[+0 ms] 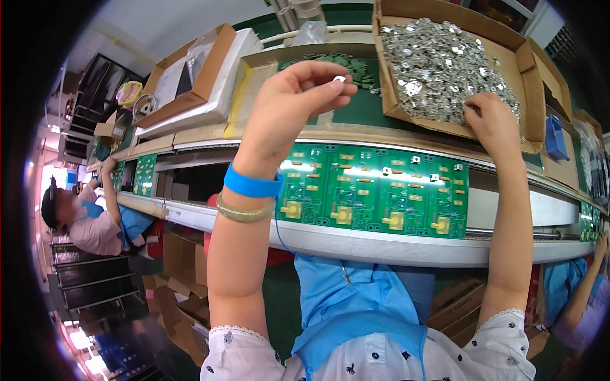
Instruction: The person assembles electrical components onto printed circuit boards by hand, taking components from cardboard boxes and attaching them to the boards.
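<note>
My left hand (302,95) is raised over the far side of the rail, its thumb and fingers closed on a small silvery-white part (340,79). My right hand (494,124) reaches to the near right edge of a heap of small shiny metal parts (438,63) in a cardboard box (460,127). Its fingers are bent together against the heap; what they pinch is hidden. Below and between my forearms, a green circuit board panel (365,181) lies on the conveyor rail (375,244). Several small silvery parts sit on its upper right area.
A pile of small green pieces (359,70) lies behind my left hand. An open cardboard box (184,82) stands on white foam at the left, and a blue bin (557,136) at the right. One co-worker (95,219) works at the far left, another (581,305) at the right edge.
</note>
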Demonstrator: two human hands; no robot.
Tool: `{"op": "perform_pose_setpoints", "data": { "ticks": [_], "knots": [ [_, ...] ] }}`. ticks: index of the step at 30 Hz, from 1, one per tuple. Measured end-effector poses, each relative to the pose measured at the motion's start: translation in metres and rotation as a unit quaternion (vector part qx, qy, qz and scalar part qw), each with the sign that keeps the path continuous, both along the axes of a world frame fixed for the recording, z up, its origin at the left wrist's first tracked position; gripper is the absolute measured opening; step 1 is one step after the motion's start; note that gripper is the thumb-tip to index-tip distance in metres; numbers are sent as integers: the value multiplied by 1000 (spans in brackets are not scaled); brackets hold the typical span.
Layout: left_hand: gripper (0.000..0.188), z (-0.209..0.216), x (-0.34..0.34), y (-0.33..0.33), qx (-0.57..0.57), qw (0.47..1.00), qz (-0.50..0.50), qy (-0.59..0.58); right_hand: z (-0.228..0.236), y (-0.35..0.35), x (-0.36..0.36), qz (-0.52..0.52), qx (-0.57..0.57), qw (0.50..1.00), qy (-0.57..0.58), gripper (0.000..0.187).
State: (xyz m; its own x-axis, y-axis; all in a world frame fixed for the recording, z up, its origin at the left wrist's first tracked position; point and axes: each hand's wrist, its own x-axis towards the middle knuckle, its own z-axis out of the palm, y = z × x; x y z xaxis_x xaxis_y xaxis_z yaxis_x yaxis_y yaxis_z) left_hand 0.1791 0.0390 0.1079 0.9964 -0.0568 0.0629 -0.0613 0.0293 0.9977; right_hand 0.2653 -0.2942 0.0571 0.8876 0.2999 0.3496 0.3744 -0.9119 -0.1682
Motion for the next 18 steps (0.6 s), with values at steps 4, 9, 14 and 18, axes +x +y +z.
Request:
{"op": "perform_pose_setpoints", "data": {
  "ticks": [4,9,14,18],
  "knots": [
    [22,-17,-28,30,-5,999,26,40,9,14,-11,-5,193,981,32,18],
    [16,-52,-49,43,97,994,6,45,17,67,-51,144,440,868,179,14],
    [18,-72,-56,27,239,971,-20,6,2,102,-71,219,461,806,302,12],
    [16,-81,-55,28,352,927,-29,-127,-6,110,-72,220,469,780,351,14]
  ]
}}
